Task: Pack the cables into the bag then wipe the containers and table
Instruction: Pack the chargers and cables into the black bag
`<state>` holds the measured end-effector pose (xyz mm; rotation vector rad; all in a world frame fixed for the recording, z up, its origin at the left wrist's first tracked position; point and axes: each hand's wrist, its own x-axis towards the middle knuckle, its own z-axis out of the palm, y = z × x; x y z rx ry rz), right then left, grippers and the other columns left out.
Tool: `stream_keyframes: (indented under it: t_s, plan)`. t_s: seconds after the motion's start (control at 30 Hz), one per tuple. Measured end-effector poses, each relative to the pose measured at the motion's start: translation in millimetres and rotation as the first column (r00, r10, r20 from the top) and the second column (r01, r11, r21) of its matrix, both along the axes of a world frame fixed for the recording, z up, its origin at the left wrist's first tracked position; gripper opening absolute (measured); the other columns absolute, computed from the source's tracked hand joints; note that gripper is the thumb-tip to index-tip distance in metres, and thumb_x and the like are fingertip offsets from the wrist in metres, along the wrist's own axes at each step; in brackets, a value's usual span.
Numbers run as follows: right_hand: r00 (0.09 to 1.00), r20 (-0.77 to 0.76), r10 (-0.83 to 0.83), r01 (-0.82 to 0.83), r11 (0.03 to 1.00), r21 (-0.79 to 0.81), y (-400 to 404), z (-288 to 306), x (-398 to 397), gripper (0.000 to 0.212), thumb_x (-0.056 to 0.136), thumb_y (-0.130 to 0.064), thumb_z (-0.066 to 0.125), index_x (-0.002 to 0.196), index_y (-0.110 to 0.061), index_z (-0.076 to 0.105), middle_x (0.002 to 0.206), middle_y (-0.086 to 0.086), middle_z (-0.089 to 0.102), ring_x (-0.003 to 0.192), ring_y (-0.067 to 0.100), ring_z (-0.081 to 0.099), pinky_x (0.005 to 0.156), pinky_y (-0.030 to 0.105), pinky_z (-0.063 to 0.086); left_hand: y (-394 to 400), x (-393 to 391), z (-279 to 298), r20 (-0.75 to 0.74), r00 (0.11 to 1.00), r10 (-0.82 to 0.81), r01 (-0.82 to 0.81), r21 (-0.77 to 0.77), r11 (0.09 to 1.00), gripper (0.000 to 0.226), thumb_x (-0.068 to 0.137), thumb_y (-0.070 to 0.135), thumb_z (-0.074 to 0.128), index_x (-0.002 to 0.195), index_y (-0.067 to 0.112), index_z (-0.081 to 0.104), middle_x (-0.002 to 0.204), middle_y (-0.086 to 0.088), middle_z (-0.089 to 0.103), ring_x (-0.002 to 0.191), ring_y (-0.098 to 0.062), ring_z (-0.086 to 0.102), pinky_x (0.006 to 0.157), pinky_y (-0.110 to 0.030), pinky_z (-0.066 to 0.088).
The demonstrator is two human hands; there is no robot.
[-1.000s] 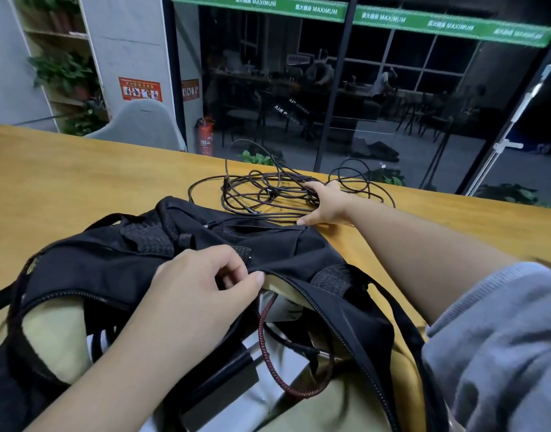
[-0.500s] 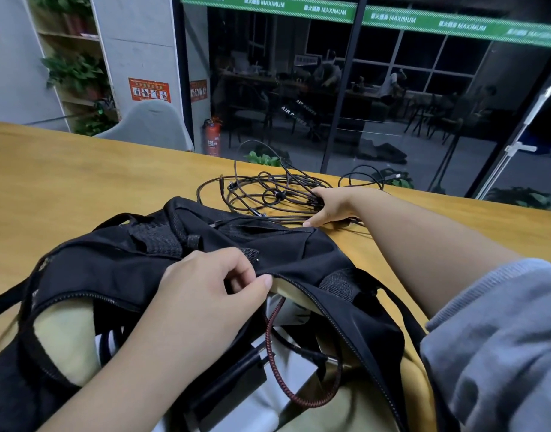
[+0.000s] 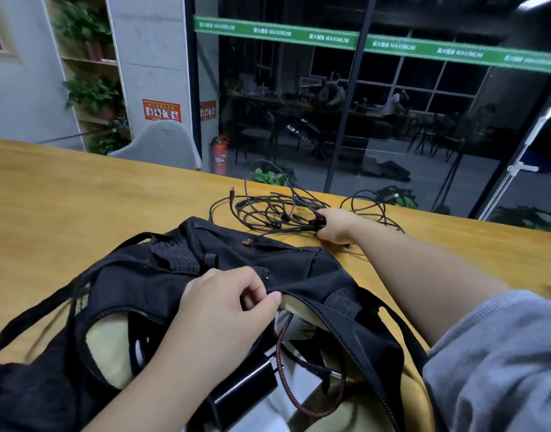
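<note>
Dim indoor light, wide-angle edge bending, slight motion blur.

Hidden and cut-off parts around the open bag

The black bag (image 3: 299, 272) runs off the lower and left edges; the left hand (image 3: 224, 310) covers part of its zip opening. The right hand's (image 3: 335, 224) fingertips are buried in the tangled cables (image 3: 277, 210). The black charger (image 3: 246, 385) inside is partly under the left forearm.

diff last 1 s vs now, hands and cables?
The right hand, which lay flat on the tangle of cables a second ago, has curled its fingers round the strands and now grips them. The bundle is bunched tighter toward that hand. Unchanged: the left hand pinches the black bag at its opening, and the red braided cable and the charger lie inside.
</note>
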<state>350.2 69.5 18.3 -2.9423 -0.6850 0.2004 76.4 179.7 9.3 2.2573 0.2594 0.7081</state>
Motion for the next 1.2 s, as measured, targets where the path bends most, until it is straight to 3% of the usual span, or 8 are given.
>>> stream_keyframes:
  t_s: [0.1,0.2,0.37,0.6,0.87,1.0,1.13,1.2]
  plan:
    - [0.996,0.086,-0.009,-0.002,0.992,0.128,-2,3,-5,0.034,0.092,-0.017,0.050,0.125,-0.024,0.050,0.122,0.008,0.060,0.103,0.028,0.057,0.084,0.034,0.050,-1,0,0,0.011,1.000,0.001,-0.001,0.008,1.000,0.026,0.078,0.044,0.060,0.066,0.021,0.057,0.065,0.007,0.058,0.076,-0.002,0.048,0.069,-0.021,0.034]
    - [0.983,0.180,-0.035,-0.011,0.970,0.245,-4,23,-12,0.012,0.090,-0.016,0.046,0.099,-0.025,0.046,0.107,0.009,0.062,0.086,0.030,0.055,0.067,0.033,0.048,0,1,0,0.008,1.000,0.005,-0.006,0.028,1.000,0.026,0.080,0.044,0.059,0.069,0.021,0.056,0.066,0.007,0.057,0.078,-0.001,0.047,0.072,-0.022,0.033]
    - [0.980,0.185,-0.076,-0.018,0.888,0.460,-15,61,-28,0.020,0.092,-0.017,0.049,0.112,-0.021,0.051,0.097,0.005,0.060,0.077,0.029,0.058,0.061,0.035,0.049,0,1,-1,-0.018,1.000,-0.026,0.026,0.032,0.999,0.025,0.081,0.046,0.057,0.069,0.025,0.053,0.069,0.007,0.059,0.079,-0.002,0.048,0.074,-0.023,0.033]
    - [0.984,0.157,-0.088,-0.058,0.668,0.742,-40,111,-62,0.012,0.092,-0.019,0.053,0.102,-0.023,0.056,0.078,0.004,0.060,0.060,0.018,0.046,0.055,0.028,0.034,-2,-5,11,-0.061,0.998,-0.028,0.035,0.129,0.991,0.029,0.087,0.045,0.053,0.074,0.021,0.042,0.073,0.004,0.053,0.076,-0.007,0.046,0.072,-0.022,0.030]
    - [0.976,0.206,-0.077,-0.135,0.531,0.837,-61,153,-112,0.010,0.094,-0.020,0.054,0.097,-0.029,0.057,0.059,-0.006,0.048,0.050,0.013,0.039,0.049,0.026,0.029,-2,-19,34,-0.118,0.993,0.003,0.048,0.424,0.904,0.033,0.088,0.048,0.051,0.071,0.025,0.033,0.077,0.009,0.048,0.080,-0.007,0.045,0.071,-0.021,0.030]
    - [0.974,0.221,-0.045,-0.174,0.476,0.862,-73,163,-131,0.013,0.093,-0.021,0.056,0.092,-0.034,0.057,0.061,-0.004,0.049,0.053,0.016,0.041,0.052,0.027,0.035,9,-39,55,-0.138,0.988,0.070,0.012,0.520,0.854,0.042,0.086,0.053,0.052,0.063,0.020,0.037,0.076,0.008,0.046,0.074,-0.008,0.045,0.083,-0.021,0.038]
    - [0.980,0.196,0.015,-0.183,0.427,0.885,-90,169,-141,0.011,0.092,-0.021,0.057,0.096,-0.031,0.058,0.053,-0.005,0.044,0.052,0.018,0.038,0.049,0.030,0.032,30,-60,60,-0.259,0.949,0.182,0.026,0.636,0.772,0.055,0.087,0.058,0.046,0.054,0.017,0.027,0.051,0.000,0.028,0.048,-0.015,0.031,0.097,-0.020,0.033]
    - [0.982,0.186,0.042,-0.186,0.414,0.891,-99,171,-147,0.015,0.093,-0.021,0.058,0.103,-0.032,0.058,0.049,-0.009,0.044,0.051,0.017,0.036,0.049,0.030,0.031,43,-67,56,-0.332,0.900,0.282,0.039,0.706,0.707,0.059,0.088,0.060,0.042,0.050,0.016,0.031,0.051,0.000,0.036,0.052,-0.012,0.037,0.101,-0.025,0.032]
